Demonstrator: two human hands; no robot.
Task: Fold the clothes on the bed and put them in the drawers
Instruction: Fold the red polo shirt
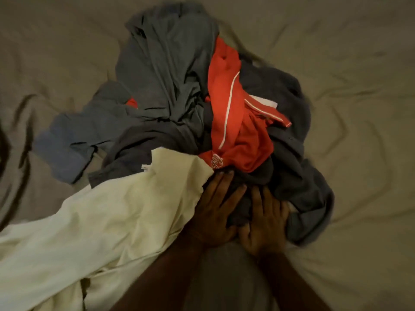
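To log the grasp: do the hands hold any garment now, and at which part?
Both the left hand and right hand lie on the dark grey garment at the pile's near edge; a closed grip cannot be told.

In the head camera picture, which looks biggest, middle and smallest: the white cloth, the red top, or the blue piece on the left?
1. White cloth, though it lies nearest the camera.
2. Red top.
3. Blue piece.

Cream garment (pixel 107 223): running off the lower left edge. Dark grey garment (pixel 289 158): lying partly buried under the red garment (pixel 233 122). Red garment's white lettering (pixel 217 163): blurring, unreadable. Both forearms: leaving the bottom edge. Bed sheet (pixel 359 86): extending past every edge
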